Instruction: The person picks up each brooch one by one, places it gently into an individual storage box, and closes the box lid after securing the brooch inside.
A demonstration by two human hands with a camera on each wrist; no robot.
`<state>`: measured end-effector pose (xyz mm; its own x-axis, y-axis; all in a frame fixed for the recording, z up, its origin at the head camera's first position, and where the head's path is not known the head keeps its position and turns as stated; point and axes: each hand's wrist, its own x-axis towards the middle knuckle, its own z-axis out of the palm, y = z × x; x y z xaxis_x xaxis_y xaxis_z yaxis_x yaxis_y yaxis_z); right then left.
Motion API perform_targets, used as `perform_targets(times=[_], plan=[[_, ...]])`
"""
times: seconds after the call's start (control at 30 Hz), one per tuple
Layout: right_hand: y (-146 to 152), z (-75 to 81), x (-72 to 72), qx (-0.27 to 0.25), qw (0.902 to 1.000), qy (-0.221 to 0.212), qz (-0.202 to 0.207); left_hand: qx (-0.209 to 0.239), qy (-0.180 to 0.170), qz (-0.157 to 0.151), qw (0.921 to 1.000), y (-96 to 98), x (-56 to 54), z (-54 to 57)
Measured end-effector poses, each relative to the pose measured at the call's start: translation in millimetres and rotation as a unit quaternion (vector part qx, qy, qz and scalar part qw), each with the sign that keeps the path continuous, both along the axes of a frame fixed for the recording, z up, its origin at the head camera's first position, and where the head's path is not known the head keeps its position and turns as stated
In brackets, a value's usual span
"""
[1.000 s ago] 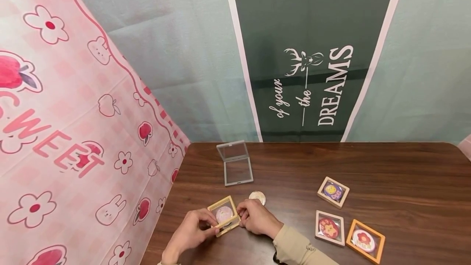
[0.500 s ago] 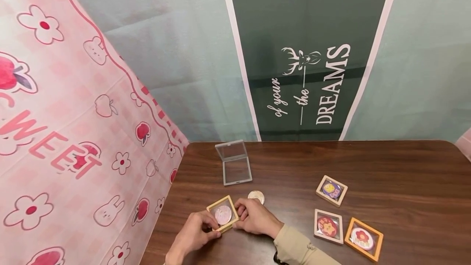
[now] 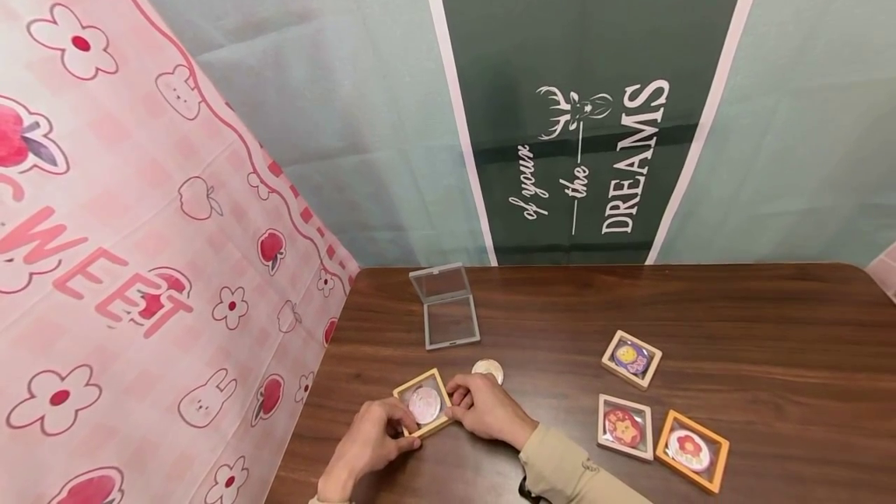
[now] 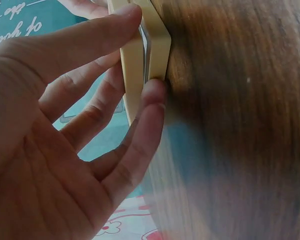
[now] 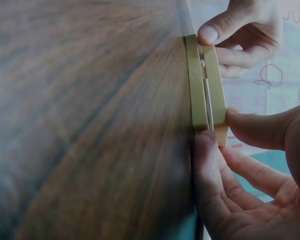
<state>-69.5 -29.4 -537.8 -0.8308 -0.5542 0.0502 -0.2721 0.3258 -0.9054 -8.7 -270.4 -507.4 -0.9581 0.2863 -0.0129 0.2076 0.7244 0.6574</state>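
A yellow square display frame with clear windows lies on the table, a round pink badge showing inside it. My left hand pinches its near left side, thumb on one half and a fingertip at the other in the left wrist view. On the opposite side my right hand pinches a corner between thumb and fingers. The right wrist view shows the frame's two halves almost together, a narrow gap with clear film between them. Just behind my right hand lies a pale round badge, partly covered.
An unfolded grey display frame stands behind, its lid tilted up. To the right lie three framed badges: a purple one, a red one and an orange-framed flower one. A pink printed cloth hangs along the table's left edge.
The yellow frame's upper half has come down from tilted to nearly flat on the lower one. Both hands keep hold at its sides, the right thumb shifting slightly.
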Motion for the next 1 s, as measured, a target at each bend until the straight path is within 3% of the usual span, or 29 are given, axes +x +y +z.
perform_targets(times=[0.23, 0.67, 0.87, 1.0], plan=[[-1.3, -2.9, -0.3, -0.003, 1.0000, -0.008, -0.005, 0.038, -0.017, -0.005, 0.9991, -1.4, 1.0, -1.6], [-1.8, -0.4, -1.0, -0.002, 1.0000, 0.007, -0.005, 0.011, -0.046, -0.002, 0.9989, 1.9, -3.9, -0.1], [-0.2, 0.6, -3.2, -0.001, 1.0000, -0.005, 0.002, -0.002, -0.049, -0.060, 0.9970, -2.6, -9.4, 11.9], [1.3, 1.8, -4.9, 0.006, 0.9999, -0.013, 0.006, -0.014, -0.083, -0.079, 0.9933, -4.7, -18.0, 23.7]])
